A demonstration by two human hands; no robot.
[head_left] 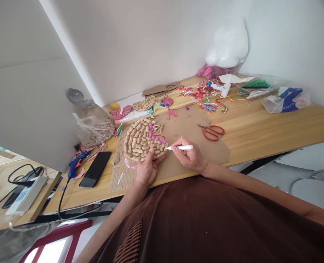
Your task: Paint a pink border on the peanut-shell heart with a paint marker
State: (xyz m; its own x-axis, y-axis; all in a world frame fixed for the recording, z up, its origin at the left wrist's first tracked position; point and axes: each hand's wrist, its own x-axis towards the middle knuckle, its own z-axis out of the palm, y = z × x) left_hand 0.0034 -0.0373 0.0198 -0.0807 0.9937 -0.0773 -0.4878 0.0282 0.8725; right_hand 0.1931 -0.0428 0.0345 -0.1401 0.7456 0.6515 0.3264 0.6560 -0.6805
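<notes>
My left hand point(147, 168) grips the lower edge of a heart-shaped peanut craft point(140, 140), thumb on top. Whole peanuts in their shells cover its face, and part of the upper right edge is pink. In my right hand point(189, 155) is a white marker pen point(184, 147), held like a pencil. Its tip touches or nearly touches the craft's right edge; I cannot tell which. Under the craft lies a flat cardboard sheet point(178, 128). Loose peanuts point(158, 128) rest just behind the craft.
Red-handled scissors point(213, 132) lie to the right. At left are a black phone point(95, 170), a blue glue gun point(76, 163) and a bag of peanuts point(94, 128). Colourful yarn point(198, 90), glue bottles point(225, 88) and finished-looking peanut pieces point(144, 103) line the back.
</notes>
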